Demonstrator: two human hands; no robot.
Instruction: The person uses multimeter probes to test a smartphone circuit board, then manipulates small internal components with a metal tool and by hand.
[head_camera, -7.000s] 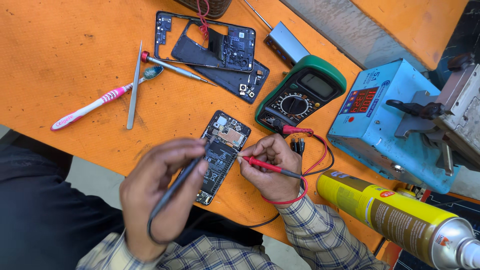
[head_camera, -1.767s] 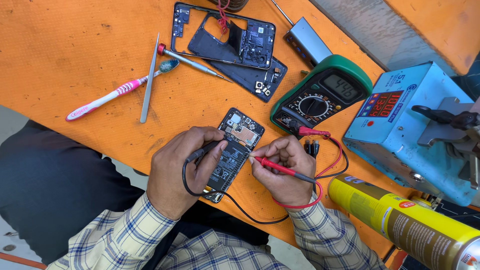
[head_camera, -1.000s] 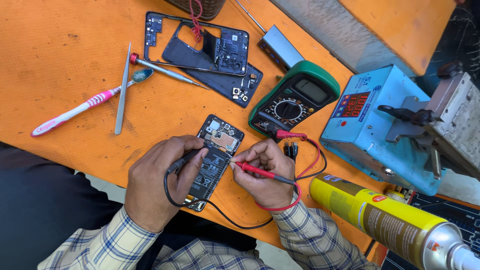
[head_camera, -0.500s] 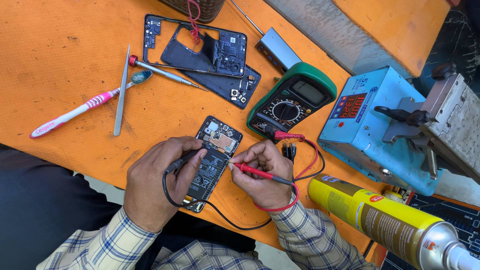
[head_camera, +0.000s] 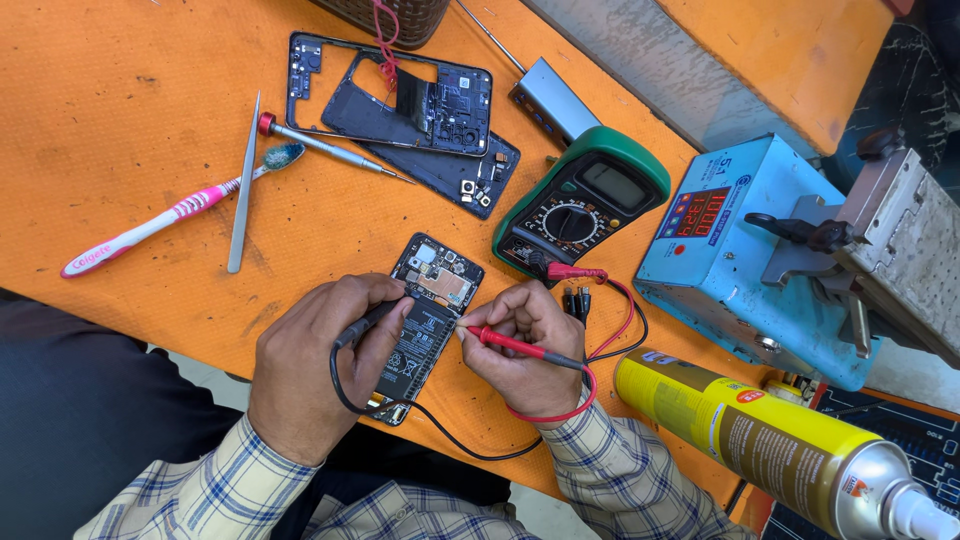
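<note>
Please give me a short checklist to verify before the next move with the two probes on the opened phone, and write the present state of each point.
1. Left hand holds the black probe: ok.
2. Right hand holds the red probe: ok.
3. Both tips are at the opened phone: ok; the exact contact points, cannot tell.
4. Red lead plugged into the green multimeter: ok.
5. Multimeter screen reading: cannot tell.
6. Yellow spray can lies close to the right forearm and could roll: not ok.
</note>
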